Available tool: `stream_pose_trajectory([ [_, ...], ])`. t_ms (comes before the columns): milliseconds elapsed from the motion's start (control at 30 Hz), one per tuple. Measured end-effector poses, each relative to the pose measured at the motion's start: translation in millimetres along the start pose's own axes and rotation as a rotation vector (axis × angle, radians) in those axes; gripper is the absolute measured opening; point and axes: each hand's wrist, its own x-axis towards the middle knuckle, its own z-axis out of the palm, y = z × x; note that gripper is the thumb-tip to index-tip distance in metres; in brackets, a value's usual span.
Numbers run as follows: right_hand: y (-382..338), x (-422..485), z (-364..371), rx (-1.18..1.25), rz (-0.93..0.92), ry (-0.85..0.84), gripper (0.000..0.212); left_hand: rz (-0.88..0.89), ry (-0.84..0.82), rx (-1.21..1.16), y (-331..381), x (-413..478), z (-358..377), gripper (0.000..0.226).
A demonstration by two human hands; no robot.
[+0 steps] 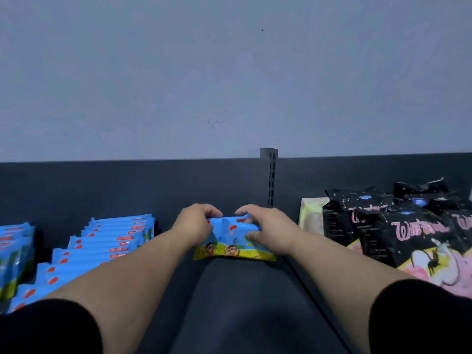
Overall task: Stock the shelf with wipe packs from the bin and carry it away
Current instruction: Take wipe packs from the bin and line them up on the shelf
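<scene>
A blue wipe pack (233,241) with cartoon figures and a yellow lower edge stands upright on the dark shelf (237,290), near the back panel. My left hand (195,223) grips its top left edge, fingers curled over the top. My right hand (265,226) grips the top right edge the same way. A long row of matching blue wipe packs (102,241) stands on the shelf to the left of my arms, running from front to back. The bin is out of view.
More blue packs (14,254) stand at the far left. Black and pink wipe bags (398,231) crowd the shelf to the right, with a pale green pack (310,215) behind them. A slotted upright (271,175) rises from the back panel.
</scene>
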Motion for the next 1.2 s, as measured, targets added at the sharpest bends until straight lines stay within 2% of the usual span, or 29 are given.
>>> stream_pose_trajectory([
  [133,8,16,15,-0.095,-0.044,0.051,0.049,-0.067,0.105,-0.06,-4,12,9,0.033],
  [267,27,22,21,-0.272,0.024,0.039,0.065,-0.152,0.209,0.024,-12,8,18,0.034],
  [333,34,24,26,-0.204,0.097,0.048,0.069,-0.238,0.209,0.012,-12,3,24,0.038],
  [467,37,34,35,0.012,0.16,0.152,0.051,-0.377,0.228,-0.179,-3,-3,36,0.047],
  [567,33,43,36,0.121,0.189,0.17,0.064,-0.422,0.315,-0.393,-4,0,41,0.055],
  [667,30,46,38,0.175,0.228,0.23,0.072,-0.419,0.351,-0.488,-8,3,46,0.063],
  [767,29,48,46,0.154,0.277,0.25,0.059,-0.392,0.318,-0.452,-6,1,51,0.063],
  [867,30,48,55,0.138,0.305,0.182,0.047,-0.379,0.247,-0.387,-7,0,59,0.062],
  [1067,35,46,50,0.129,0.328,0.142,0.049,-0.366,0.204,-0.346,-11,5,64,0.073],
  [1200,38,42,51,0.139,0.308,0.13,0.06,-0.389,0.228,-0.25,-10,5,64,0.061],
])
